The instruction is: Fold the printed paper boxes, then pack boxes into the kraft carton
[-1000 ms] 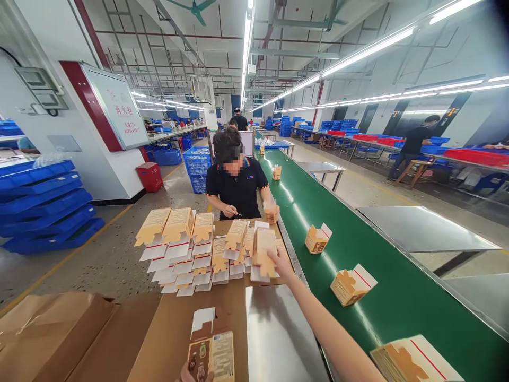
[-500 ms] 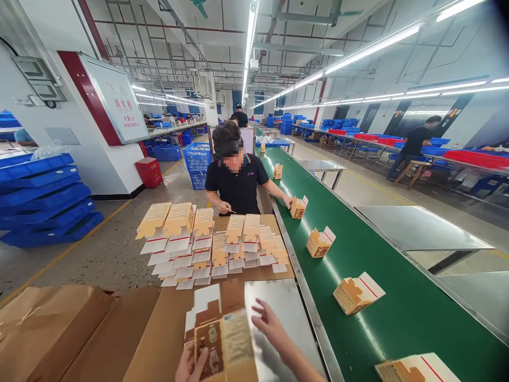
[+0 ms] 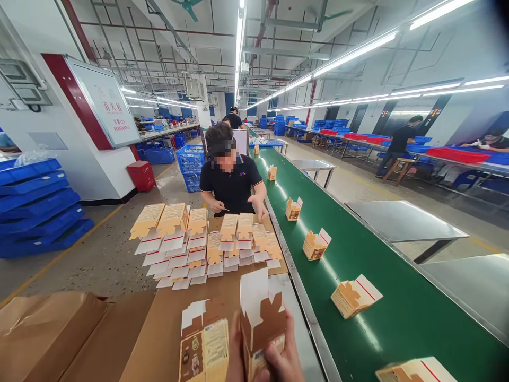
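- A brown-and-white printed cardboard carton (image 3: pixel 260 323), lying flat on the table half a second ago, is now being raised and opened into a square tube at the bottom edge of the view, its white flap standing upward.
- The carton is being gripped from below by the right hand (image 3: pixel 284 361), its fingers wrapped round the lower right corner; the left hand (image 3: pixel 235 350) is being pressed against the carton's left wall, though how far its fingers are curled cannot be told, since most of it is cut off by the frame.
- A stack of flat brown printed carton blanks (image 3: pixel 204 342) is being left on the brown cardboard sheet (image 3: pixel 167 318) just to the left of the hands.
- Judged from this, one blank is being erected while the rest are waiting.
- Opened tan cartons (image 3: pixel 355 296) are being carried well apart along the green conveyor belt (image 3: pixel 397 318).
- Rows of folded tan-and-white cartons (image 3: pixel 207 244) are being worked on by a person in a black polo shirt (image 3: pixel 230 183) across the table.
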The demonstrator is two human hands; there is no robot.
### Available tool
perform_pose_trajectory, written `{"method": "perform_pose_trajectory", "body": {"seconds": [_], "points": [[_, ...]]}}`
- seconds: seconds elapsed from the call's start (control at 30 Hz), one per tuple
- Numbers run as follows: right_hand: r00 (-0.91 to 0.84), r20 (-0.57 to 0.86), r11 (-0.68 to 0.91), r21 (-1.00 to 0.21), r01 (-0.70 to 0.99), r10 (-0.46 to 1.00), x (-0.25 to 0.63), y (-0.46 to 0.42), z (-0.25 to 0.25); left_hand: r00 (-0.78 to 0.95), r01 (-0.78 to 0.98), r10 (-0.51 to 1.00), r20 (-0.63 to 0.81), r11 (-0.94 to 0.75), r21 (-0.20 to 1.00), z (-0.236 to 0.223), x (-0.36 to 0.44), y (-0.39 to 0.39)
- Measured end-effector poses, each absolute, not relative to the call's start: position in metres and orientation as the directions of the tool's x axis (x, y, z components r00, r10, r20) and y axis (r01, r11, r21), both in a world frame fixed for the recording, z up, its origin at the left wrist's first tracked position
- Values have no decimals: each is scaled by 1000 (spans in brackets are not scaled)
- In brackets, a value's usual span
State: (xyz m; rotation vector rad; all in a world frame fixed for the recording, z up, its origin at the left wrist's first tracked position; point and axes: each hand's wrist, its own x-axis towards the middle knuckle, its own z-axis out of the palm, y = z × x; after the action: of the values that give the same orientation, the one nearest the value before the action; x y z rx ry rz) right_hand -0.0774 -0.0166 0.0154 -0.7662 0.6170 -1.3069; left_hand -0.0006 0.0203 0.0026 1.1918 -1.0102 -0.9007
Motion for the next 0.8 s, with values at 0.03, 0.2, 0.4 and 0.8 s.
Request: {"method": "perform_pose_trajectory", "body": {"seconds": [0.03,0.2,0.4,0.8], "points": [[153,30,69,-795,603,-988,-79,-16,17,359,-32,-911,202,204,978,2,-1,20],[163,45,70,-769,636,-986,-78,-10,15,421,-251,-820,387,305,919,8,3,16],[61,46,-13,-890,456,-997,-85,-8,17,562,-58,-825,59,32,998,26,-8,17],[252,175,-168,-984,51,-952,-112,-18,-5,428,-316,-880,206,68,946,10,0,9]]}}
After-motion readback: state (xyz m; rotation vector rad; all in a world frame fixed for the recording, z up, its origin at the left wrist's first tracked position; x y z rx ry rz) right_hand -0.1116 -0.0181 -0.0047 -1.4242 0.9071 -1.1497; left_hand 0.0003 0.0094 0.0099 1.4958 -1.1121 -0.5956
